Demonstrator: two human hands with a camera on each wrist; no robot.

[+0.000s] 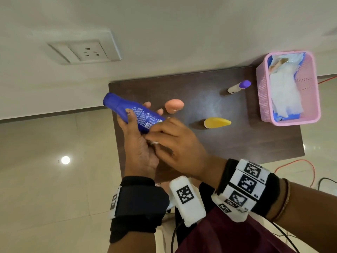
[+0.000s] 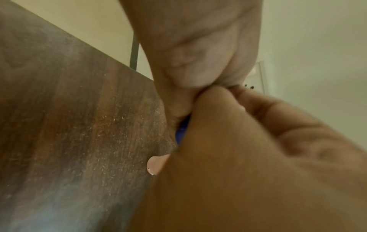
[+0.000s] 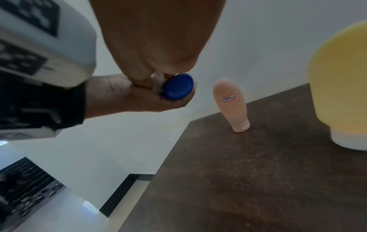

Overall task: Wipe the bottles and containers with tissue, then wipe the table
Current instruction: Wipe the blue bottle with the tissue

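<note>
My left hand grips a blue bottle tilted above the left end of the dark wooden table, cap end pointing far left. Curled over the bottle's lower end, my right hand pinches a small wad of white tissue against it. In the right wrist view the bottle's round blue base shows with the tissue pressed beside it. On the table stand a peach tube, a yellow tube and a white stick with a purple cap.
A pink basket holding tissues and packets sits at the table's far right corner. The table stands against a wall with a socket plate. An orange cable lies on the floor to the right.
</note>
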